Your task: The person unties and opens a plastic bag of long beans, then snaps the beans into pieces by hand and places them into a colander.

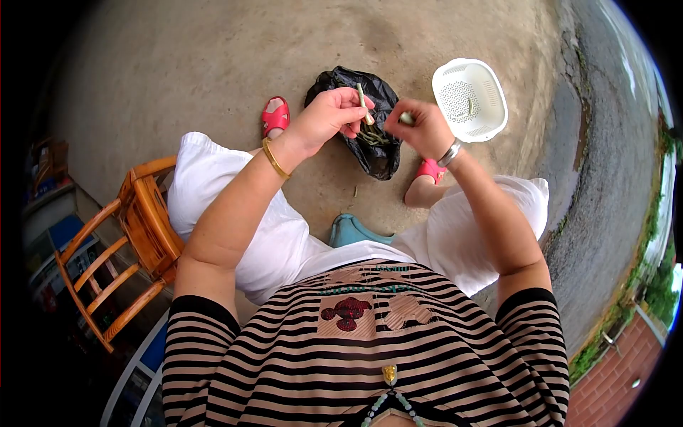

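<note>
My left hand (333, 117) pinches a short, pale green vegetable stalk (363, 101) between thumb and fingers, its lighter end pointing down. Close on the right, my right hand (425, 129) is curled, slightly blurred, around another pale green stalk piece (406, 118). Both hands are raised over a black plastic bag (380, 161), which lies spread on the ground with several thin greenish strips or stalks inside. To the right of my right hand stands a white perforated basket (491, 134) holding a small green piece (470, 107).
A wooden chair (153, 213) stands at my left, with shelves and a blue item behind it. Part of a teal seat (343, 229) shows between my legs. A small scrap (356, 191) lies on the concrete ground (213, 78). A wet road (612, 206) runs along the right.
</note>
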`<action>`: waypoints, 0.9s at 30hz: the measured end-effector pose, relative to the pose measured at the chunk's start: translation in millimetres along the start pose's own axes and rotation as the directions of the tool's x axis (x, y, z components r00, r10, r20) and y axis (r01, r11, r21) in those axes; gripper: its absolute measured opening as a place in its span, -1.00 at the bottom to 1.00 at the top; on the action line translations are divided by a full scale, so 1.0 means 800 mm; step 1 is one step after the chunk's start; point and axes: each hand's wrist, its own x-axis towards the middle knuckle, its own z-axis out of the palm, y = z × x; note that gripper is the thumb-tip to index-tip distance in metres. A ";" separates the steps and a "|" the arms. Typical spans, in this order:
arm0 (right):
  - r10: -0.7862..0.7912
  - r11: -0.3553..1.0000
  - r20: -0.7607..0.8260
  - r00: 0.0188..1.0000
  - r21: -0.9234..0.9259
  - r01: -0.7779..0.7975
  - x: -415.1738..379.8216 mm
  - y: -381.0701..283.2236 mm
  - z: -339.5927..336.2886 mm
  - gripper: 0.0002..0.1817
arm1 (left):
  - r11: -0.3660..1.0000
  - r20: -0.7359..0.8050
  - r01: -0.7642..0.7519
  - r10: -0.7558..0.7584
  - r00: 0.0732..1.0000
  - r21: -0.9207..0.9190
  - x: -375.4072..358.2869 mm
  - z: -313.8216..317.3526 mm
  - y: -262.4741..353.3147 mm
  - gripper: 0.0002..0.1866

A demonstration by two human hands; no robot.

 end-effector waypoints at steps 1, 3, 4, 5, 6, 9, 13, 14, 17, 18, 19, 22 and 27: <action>0.066 0.995 0.143 0.988 -0.082 -0.054 -0.010 -0.023 0.008 -0.89 | 0.998 -0.026 -0.037 0.038 0.999 0.047 0.003 0.000 -0.004 -0.87; 0.019 0.973 0.351 0.936 -0.223 0.064 -0.030 -0.013 0.040 -0.84 | 0.991 -0.060 -0.070 0.077 0.995 0.117 0.005 0.002 -0.007 -0.89; 0.028 0.960 0.429 0.903 -0.263 0.096 -0.039 -0.020 0.050 -0.78 | 0.988 -0.071 -0.068 0.079 0.994 0.140 0.005 0.004 -0.007 -0.89; 0.064 0.949 0.532 0.845 -0.295 0.113 -0.047 -0.028 0.051 -0.76 | 0.984 -0.081 -0.067 0.081 0.993 0.163 0.004 0.005 -0.007 -0.90; 0.068 0.950 0.582 0.811 -0.287 0.127 -0.054 -0.032 0.054 -0.76 | 0.980 -0.087 -0.078 0.095 0.992 0.181 0.004 0.007 -0.008 -0.90; -0.002 0.942 0.640 0.769 -0.256 0.216 -0.056 -0.020 0.063 -0.76 | 0.968 -0.100 -0.106 0.131 0.986 0.228 0.003 0.010 -0.010 -0.91; -0.007 0.941 0.644 0.765 -0.255 0.223 -0.051 -0.016 0.064 -0.78 | 0.953 -0.085 -0.113 0.142 0.986 0.281 0.004 0.012 -0.012 -0.90; 0.006 0.947 0.616 0.787 -0.256 0.193 -0.050 -0.022 0.060 -0.82 | 0.948 -0.078 -0.110 0.139 0.987 0.300 0.004 0.013 -0.011 -0.89; 0.065 0.949 0.478 0.876 -0.302 0.094 -0.042 -0.024 0.053 -0.86 | 0.991 -0.023 -0.027 0.030 0.999 0.132 0.001 0.011 -0.006 -0.89; 0.140 0.942 0.377 0.916 -0.335 -0.007 -0.030 -0.016 0.047 -0.85 | 0.992 -0.014 -0.025 0.027 1.000 0.120 0.001 0.011 -0.006 -0.88; 0.214 0.928 0.271 0.938 -0.356 -0.109 -0.020 -0.012 0.040 -0.84 | 0.994 -0.005 -0.023 0.024 1.000 0.109 0.001 0.010 -0.006 -0.86; 0.249 0.943 -0.032 0.968 -0.220 -0.250 0.006 -0.020 0.010 -0.75 | 0.993 -0.017 -0.019 0.021 1.000 0.113 -0.001 0.012 -0.008 -0.79; 0.208 0.972 -0.025 0.978 0.114 -0.204 0.005 -0.031 0.017 -0.68 | 0.985 -0.076 -0.074 0.086 0.993 0.153 0.003 0.022 -0.019 -0.68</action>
